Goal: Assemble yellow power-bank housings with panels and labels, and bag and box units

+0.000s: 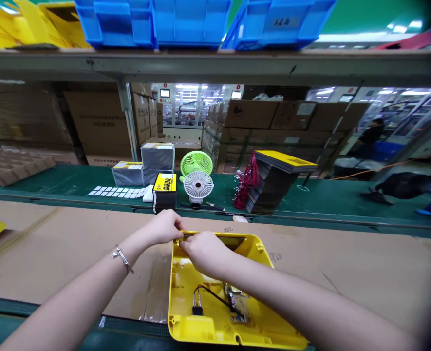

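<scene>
A yellow plastic housing (218, 336) lies with its hollow side up on the cardboard in front of me. My left hand (167, 227) pinches its far left corner at the rim. Reaching inside that same corner, my right hand (207, 254) has its fingers closed; what is between them is hidden. A dark flat strip (233, 241) runs along the inner far wall beside my right hand. Inside the housing sit a small circuit board (239, 304), partly behind my right forearm, and a black socket (197, 310) joined by a black cable (213, 294).
Beyond the cardboard (102, 239), a green bench holds a black-and-yellow box (164, 192), a white fan (198, 186), a green fan (196, 164), red wires (247, 185) and a leaning stack of dark panels (268, 190). Blue bins (191, 22) stand on the shelf above.
</scene>
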Motion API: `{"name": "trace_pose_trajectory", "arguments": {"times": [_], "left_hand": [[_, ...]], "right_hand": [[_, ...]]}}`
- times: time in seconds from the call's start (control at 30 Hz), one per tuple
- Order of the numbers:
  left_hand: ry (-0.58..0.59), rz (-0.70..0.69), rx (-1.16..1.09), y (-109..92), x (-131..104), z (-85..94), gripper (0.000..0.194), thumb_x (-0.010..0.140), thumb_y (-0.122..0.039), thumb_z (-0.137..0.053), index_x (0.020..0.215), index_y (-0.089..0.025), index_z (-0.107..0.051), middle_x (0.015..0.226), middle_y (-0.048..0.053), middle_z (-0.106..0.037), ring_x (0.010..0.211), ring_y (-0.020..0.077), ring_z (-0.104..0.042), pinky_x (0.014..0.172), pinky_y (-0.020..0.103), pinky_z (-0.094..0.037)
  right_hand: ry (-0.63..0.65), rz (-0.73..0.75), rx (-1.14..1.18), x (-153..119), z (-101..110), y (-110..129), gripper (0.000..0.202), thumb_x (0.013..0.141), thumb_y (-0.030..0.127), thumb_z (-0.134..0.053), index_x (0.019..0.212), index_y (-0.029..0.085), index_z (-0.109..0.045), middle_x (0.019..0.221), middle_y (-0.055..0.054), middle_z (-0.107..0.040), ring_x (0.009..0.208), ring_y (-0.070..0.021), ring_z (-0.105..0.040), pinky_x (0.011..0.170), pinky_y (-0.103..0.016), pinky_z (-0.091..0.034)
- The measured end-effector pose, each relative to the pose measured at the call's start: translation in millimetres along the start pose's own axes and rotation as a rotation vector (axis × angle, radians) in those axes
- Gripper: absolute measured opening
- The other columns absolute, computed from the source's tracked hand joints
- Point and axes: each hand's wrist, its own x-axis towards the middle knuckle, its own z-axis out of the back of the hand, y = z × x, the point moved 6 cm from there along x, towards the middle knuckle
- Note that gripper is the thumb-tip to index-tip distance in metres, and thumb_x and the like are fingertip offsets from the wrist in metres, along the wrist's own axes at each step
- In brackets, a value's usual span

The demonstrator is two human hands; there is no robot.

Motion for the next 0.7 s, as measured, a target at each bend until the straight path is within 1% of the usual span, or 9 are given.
{"name": "trace_pose_trajectory", "arguments": {"times": [0.1,0.2,0.27,0.33,0.4,0.5,0.57,0.63,0.7], "left_hand": [[0.017,0.006,0.043,-4,5,0.9,0.022,0.051,-0.006,-0.055,0.063,-0.018,-0.069,0.062,0.000,-0.068,0.056,0.0144,-0.059,0.046,0.021,-0.039],[0.029,0.006,0.056,-5,10,-0.4,0.021,0.048,-0.003,-0.054,0.059,-0.017,-0.064,0.059,-0.001,-0.065,0.053,0.0137,-0.057,0.043,0.021,-0.037],[0.042,0.009,0.045,-1,14,-4.0,0.020,0.048,-0.001,-0.055,0.058,-0.016,-0.062,0.059,-0.001,-0.064,0.053,0.0129,-0.057,0.044,0.020,-0.038],[0.050,0.016,0.022,4,17,-9.6,0.018,0.051,0.000,-0.057,0.060,-0.015,-0.060,0.059,-0.002,-0.062,0.054,0.0114,-0.056,0.045,0.019,-0.040],[0.039,0.026,-0.004,9,19,-15.2,0.016,0.055,0.000,-0.058,0.063,-0.014,-0.057,0.059,-0.004,-0.059,0.054,0.0099,-0.055,0.046,0.019,-0.040],[-0.015,0.032,-0.040,11,15,-19.4,0.017,0.057,0.000,-0.055,0.065,-0.015,-0.055,0.060,-0.004,-0.057,0.054,0.0102,-0.055,0.045,0.018,-0.039],[-0.049,0.024,-0.059,5,8,-17.9,0.018,0.056,0.001,-0.052,0.063,-0.016,-0.054,0.061,-0.002,-0.059,0.056,0.0116,-0.056,0.045,0.019,-0.038],[-0.084,0.007,-0.064,-7,-4,-11.0,0.019,0.055,0.001,-0.050,0.061,-0.017,-0.053,0.061,-0.002,-0.060,0.057,0.0125,-0.056,0.045,0.020,-0.038],[-0.134,-0.013,-0.061,-21,-18,1.6,0.020,0.056,0.001,-0.047,0.060,-0.018,-0.052,0.061,-0.002,-0.058,0.057,0.0126,-0.054,0.046,0.021,-0.037]], "right_hand": [[0.037,0.122,0.035,-15,4,0,0.029,0.076,0.008,-0.055,0.098,0.022,-0.066,0.076,-0.003,-0.070,0.067,-0.0180,-0.064,0.054,-0.026,-0.033],[0.038,0.158,0.112,-35,7,-9,0.016,0.081,0.015,-0.058,0.088,0.025,-0.069,0.069,0.000,-0.069,0.062,-0.0162,-0.062,0.053,-0.025,-0.032],[-0.012,0.126,0.169,-49,10,-21,0.013,0.086,0.027,-0.058,0.081,0.023,-0.070,0.068,-0.001,-0.068,0.062,-0.0155,-0.061,0.054,-0.025,-0.033],[-0.090,0.079,0.206,-62,13,-37,0.026,0.089,0.038,-0.055,0.076,0.021,-0.071,0.066,-0.002,-0.067,0.062,-0.0148,-0.060,0.056,-0.025,-0.035],[-0.210,0.002,0.194,-75,18,-55,0.034,0.091,0.041,-0.051,0.075,0.020,-0.071,0.067,-0.003,-0.065,0.062,-0.0149,-0.058,0.057,-0.026,-0.037],[-0.386,-0.126,0.079,-92,24,-78,0.025,0.092,0.032,-0.049,0.096,0.018,-0.070,0.088,-0.009,-0.065,0.082,-0.0202,-0.058,0.071,-0.031,-0.043],[-0.394,-0.198,0.015,-99,23,-89,0.022,0.088,0.023,-0.053,0.104,0.018,-0.066,0.095,-0.010,-0.063,0.091,-0.0227,-0.056,0.078,-0.034,-0.045],[-0.355,-0.252,-0.011,-104,23,-94,0.016,0.086,0.018,-0.053,0.094,0.018,-0.067,0.087,-0.007,-0.063,0.087,-0.0213,-0.057,0.075,-0.032,-0.046],[-0.385,-0.262,-0.039,-110,32,-94,0.017,0.087,0.016,-0.050,0.083,0.019,-0.067,0.080,-0.005,-0.061,0.080,-0.0190,-0.057,0.069,-0.029,-0.046]]}}
